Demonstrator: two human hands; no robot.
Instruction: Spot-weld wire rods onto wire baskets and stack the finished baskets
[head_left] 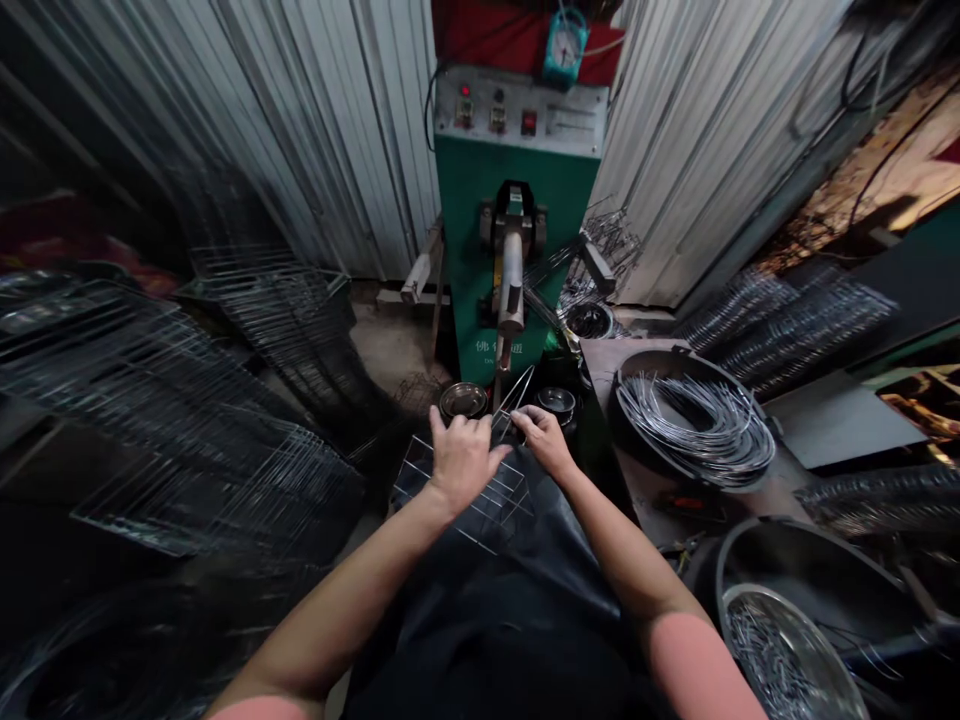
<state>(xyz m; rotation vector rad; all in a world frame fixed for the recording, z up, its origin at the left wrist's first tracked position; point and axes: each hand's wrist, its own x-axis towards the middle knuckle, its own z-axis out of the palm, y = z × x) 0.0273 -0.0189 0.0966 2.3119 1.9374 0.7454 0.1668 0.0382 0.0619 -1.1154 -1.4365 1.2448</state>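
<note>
A wire grid rack (491,505) lies over my lap, in front of a dark apron (480,620). My left hand (461,460) is closed over the rack's far part, its thumb towards the right; the exact grip is partly hidden. My right hand (546,438) pinches a thin bent wire piece (519,388) between thumb and fingers. That piece narrows to a point away from me, just below the electrode tip (505,352) of a green spot welder (465,250). Whether the wire touches the rack or the electrode, I cannot tell.
Stacked wire racks (277,340) crowd the left side. To the right, a black pan (694,420) holds a coil of cut wires on a table (611,375). Nearer stands a bowl (787,660) of small metal pieces. Round metal dishes (463,400) sit by the welder's base.
</note>
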